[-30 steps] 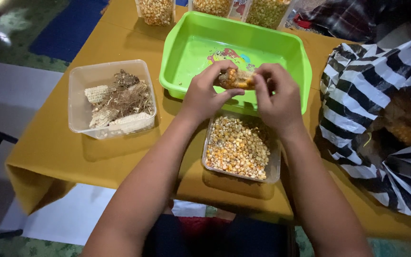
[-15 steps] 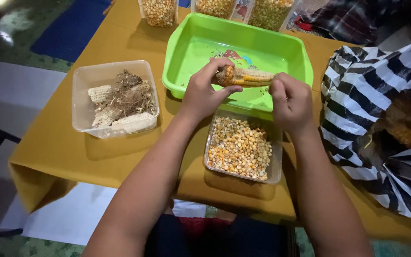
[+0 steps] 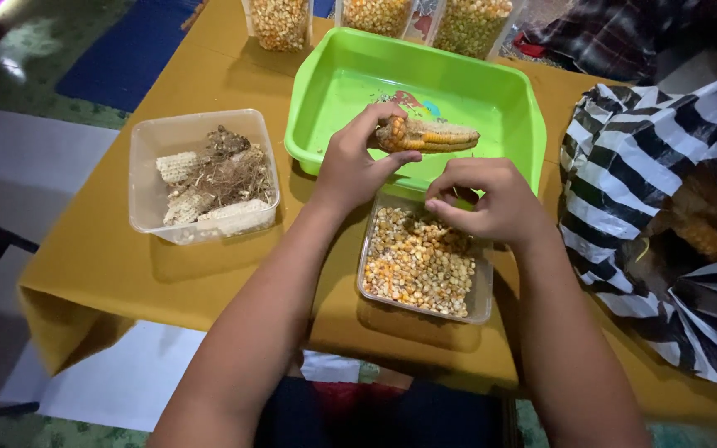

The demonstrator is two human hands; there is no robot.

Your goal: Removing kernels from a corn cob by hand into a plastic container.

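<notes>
left hand [image 3: 350, 166] clamped on corn cob [image 3: 426, 135], held over green tray [image 3: 508, 108] so strays land inside | right hand [image 3: 491, 199] curled, pinching over kernel tub [image 3: 421, 264], contents unclear | stripped-cob tub [image 3: 202, 176] apart on yellow surface [image 3: 101, 257]

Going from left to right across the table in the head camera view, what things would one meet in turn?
Clear tub of bare cobs and husk → left hand holding the corn cob over the green tray → right hand above the clear tub of kernels → striped bag.
</notes>
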